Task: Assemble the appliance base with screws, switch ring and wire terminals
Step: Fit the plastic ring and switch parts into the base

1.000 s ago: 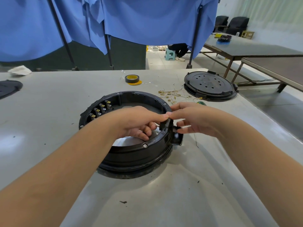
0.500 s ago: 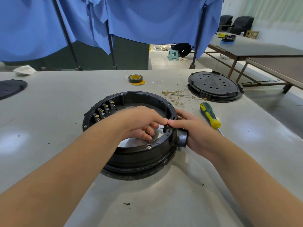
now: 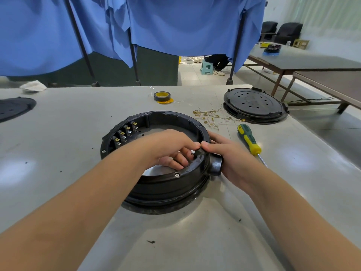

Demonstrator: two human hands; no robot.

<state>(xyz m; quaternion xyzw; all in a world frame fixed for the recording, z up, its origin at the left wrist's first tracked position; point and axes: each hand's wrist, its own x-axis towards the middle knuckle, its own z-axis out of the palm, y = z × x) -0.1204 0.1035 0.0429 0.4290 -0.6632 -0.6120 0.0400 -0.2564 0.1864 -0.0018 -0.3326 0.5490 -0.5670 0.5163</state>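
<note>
The round black base (image 3: 156, 184) sits on the grey table (image 3: 58, 133) close to the person; the left hand (image 3: 166, 147) reaches inside it, fingers curled and pinching a small black part (image 3: 195, 153) at the rim. The right hand (image 3: 232, 159) wraps round the side knob (image 3: 215, 166), thumb on the rim; I think it should hold firm while the left pushes straight; the wires (image 3: 211, 118) and screwdriver (image 3: 249, 138) wait farther back.

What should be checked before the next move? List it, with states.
1. Round black plastic appliance base flat on the grey table: ok.
2. Left hand inside the ring, pinching a small black part: ok.
3. Right hand gripping the black side socket: ok.
4. Small part seated: cannot tell.
5. Green-and-yellow screwdriver lying beside the base: ok.
6. Brass-tipped wire terminals loose, not fitted: not ok.
</note>
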